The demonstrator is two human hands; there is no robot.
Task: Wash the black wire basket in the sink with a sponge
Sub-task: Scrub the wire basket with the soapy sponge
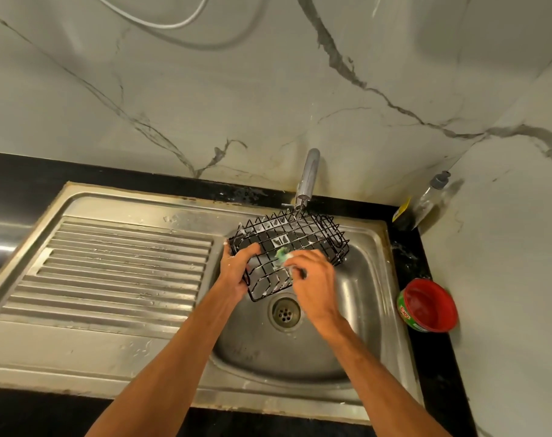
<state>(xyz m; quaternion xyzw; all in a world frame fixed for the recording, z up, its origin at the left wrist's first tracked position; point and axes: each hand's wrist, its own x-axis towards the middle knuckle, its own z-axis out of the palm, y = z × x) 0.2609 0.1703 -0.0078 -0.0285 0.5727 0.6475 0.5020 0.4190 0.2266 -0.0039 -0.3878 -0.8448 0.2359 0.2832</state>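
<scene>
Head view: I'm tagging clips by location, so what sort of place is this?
Probably a home kitchen: a steel sink with ribbed drainboard, a tap over it, a pump bottle in the corner. The left hand grips a black wire basket, the right hand a sponge.

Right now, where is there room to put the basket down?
The ribbed steel draining board, left of the round basin, is bare. So is the basin floor nearer than the drain. Crowded: left hand, right hand and black wire basket under the chrome tap; red tub on the right black counter.
</scene>
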